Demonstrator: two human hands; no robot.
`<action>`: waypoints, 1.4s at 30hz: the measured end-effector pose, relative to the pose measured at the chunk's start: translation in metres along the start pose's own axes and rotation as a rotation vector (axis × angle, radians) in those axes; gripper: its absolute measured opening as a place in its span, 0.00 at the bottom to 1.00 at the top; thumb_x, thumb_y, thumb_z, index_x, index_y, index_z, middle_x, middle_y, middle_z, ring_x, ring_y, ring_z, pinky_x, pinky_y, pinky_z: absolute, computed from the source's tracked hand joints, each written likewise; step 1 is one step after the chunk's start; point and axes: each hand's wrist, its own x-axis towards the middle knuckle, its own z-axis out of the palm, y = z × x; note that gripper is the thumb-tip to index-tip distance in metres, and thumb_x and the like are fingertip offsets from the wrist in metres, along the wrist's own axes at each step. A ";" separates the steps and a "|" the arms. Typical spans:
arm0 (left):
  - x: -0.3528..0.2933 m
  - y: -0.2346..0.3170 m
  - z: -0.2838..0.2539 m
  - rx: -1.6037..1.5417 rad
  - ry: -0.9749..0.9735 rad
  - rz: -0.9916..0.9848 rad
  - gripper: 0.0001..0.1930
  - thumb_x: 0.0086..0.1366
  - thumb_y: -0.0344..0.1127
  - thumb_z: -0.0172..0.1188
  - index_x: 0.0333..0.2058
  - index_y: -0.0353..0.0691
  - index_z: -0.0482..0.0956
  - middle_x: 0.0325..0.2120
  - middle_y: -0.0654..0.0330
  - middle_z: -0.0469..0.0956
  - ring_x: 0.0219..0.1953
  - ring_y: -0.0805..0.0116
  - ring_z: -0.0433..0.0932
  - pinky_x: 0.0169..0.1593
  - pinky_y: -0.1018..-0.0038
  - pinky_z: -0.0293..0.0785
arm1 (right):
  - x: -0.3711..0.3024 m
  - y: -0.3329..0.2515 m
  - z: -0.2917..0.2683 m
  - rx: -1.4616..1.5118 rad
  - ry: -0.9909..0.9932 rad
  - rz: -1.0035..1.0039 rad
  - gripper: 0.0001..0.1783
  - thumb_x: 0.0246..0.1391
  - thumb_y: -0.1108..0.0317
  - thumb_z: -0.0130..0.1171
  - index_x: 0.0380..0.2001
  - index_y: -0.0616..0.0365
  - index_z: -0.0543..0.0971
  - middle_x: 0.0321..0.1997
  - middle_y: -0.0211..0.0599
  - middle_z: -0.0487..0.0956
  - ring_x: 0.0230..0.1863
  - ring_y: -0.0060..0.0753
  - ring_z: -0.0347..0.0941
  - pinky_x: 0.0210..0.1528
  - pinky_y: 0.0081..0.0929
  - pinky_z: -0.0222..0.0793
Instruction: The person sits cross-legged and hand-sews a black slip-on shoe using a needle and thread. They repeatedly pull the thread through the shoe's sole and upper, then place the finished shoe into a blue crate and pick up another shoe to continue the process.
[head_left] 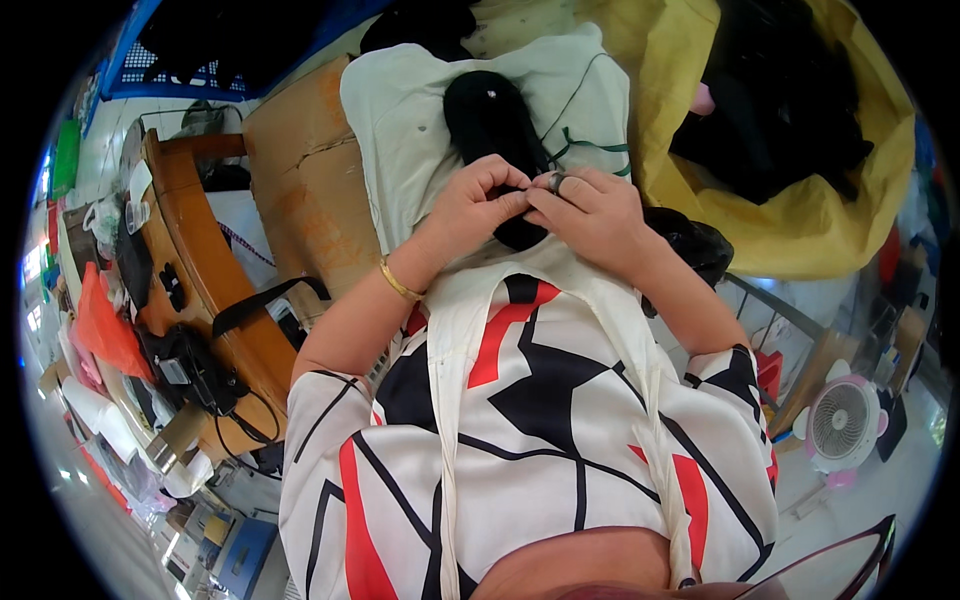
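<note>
A black, shoe-shaped piece (490, 115), long with a rounded end, lies on a white cloth (390, 120) in front of me. A small pale spot shows near its far end. Over its near half, my left hand (478, 208) and my right hand (592, 212) meet, fingertips pinched close together. Whatever is between the fingertips is too small or hidden to make out. On a finger of my right hand sits a dark metal band (556, 182). A dark green cord (585, 146) lies on the cloth just beyond that hand.
Brown cardboard (310, 180) lies left of the cloth, beside a wooden bench (195, 240) with a black bag (185, 365). At the right stands a yellow sack (800, 235) holding black pieces. A fan (843, 420) is lower right, and a blue crate (165, 65) upper left.
</note>
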 end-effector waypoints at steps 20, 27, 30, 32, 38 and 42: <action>-0.019 0.002 0.021 0.625 0.268 0.430 0.06 0.58 0.29 0.67 0.34 0.36 0.81 0.27 0.57 0.75 0.28 0.60 0.73 0.30 0.70 0.69 | -0.188 0.088 -0.200 1.560 1.251 1.049 0.04 0.65 0.70 0.52 0.34 0.57 0.73 0.15 0.20 0.57 0.16 0.16 0.51 0.19 0.17 0.53; -0.021 -0.001 0.024 0.604 0.236 0.343 0.06 0.62 0.30 0.66 0.35 0.35 0.80 0.28 0.58 0.75 0.29 0.64 0.72 0.31 0.73 0.68 | -0.116 0.053 -0.136 0.843 1.158 1.240 0.10 0.64 0.72 0.55 0.47 0.64 0.74 0.29 0.31 0.75 0.31 0.22 0.72 0.36 0.18 0.72; -0.020 0.002 0.022 0.595 0.196 0.325 0.07 0.62 0.31 0.66 0.36 0.35 0.80 0.30 0.58 0.76 0.30 0.64 0.73 0.32 0.73 0.68 | -0.096 0.019 -0.075 1.133 0.668 1.203 0.09 0.64 0.74 0.54 0.47 0.60 0.77 0.26 0.31 0.76 0.22 0.21 0.71 0.25 0.19 0.71; -0.019 0.001 0.022 0.599 0.187 0.321 0.07 0.62 0.31 0.66 0.37 0.35 0.80 0.31 0.57 0.76 0.31 0.64 0.74 0.32 0.73 0.69 | -0.066 -0.008 -0.054 1.081 0.217 1.311 0.08 0.65 0.71 0.55 0.44 0.58 0.79 0.24 0.24 0.72 0.21 0.12 0.64 0.22 0.14 0.61; -0.022 0.002 0.022 0.600 0.183 0.305 0.07 0.63 0.31 0.65 0.37 0.36 0.80 0.34 0.57 0.77 0.32 0.64 0.75 0.33 0.74 0.70 | -0.033 -0.038 -0.023 0.827 -0.215 1.068 0.09 0.62 0.72 0.57 0.44 0.60 0.80 0.25 0.23 0.73 0.25 0.11 0.63 0.29 0.15 0.60; -0.023 -0.001 0.023 0.576 0.193 0.291 0.07 0.63 0.31 0.65 0.38 0.36 0.80 0.34 0.57 0.76 0.31 0.66 0.75 0.32 0.75 0.70 | -0.032 -0.040 -0.023 0.815 -0.256 1.069 0.09 0.61 0.73 0.57 0.44 0.62 0.80 0.25 0.25 0.73 0.26 0.13 0.64 0.30 0.17 0.62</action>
